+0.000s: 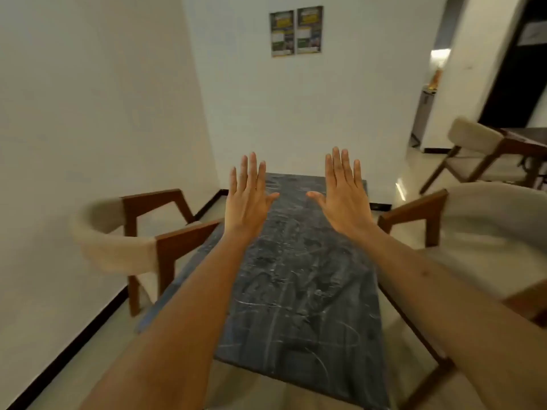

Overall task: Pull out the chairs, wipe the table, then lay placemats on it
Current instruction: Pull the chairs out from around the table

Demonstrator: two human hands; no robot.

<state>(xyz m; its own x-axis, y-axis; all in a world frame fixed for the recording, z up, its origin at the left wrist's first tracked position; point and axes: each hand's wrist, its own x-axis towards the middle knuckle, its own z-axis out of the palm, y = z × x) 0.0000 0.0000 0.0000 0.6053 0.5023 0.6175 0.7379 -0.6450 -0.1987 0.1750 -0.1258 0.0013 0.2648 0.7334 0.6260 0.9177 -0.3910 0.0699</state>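
A dark marble table [299,285] runs away from me toward a white wall. Its top shows pale smears and scratches. My left hand [247,196] and my right hand [343,190] are held out flat above the table's far half, palms down, fingers spread, holding nothing. A wooden chair with a beige padded back [124,241] stands at the table's left side, its arm touching or overlapping the table edge. Another such chair [479,232] stands at the right side, close to the table. No cloth or placemat is in view.
A third chair [476,155] stands farther back right beside a dark wooden table [529,140]. White walls close in on the left and the far end, with two posters [296,31] on the far wall. A doorway opens at the right rear onto glossy tiled floor.
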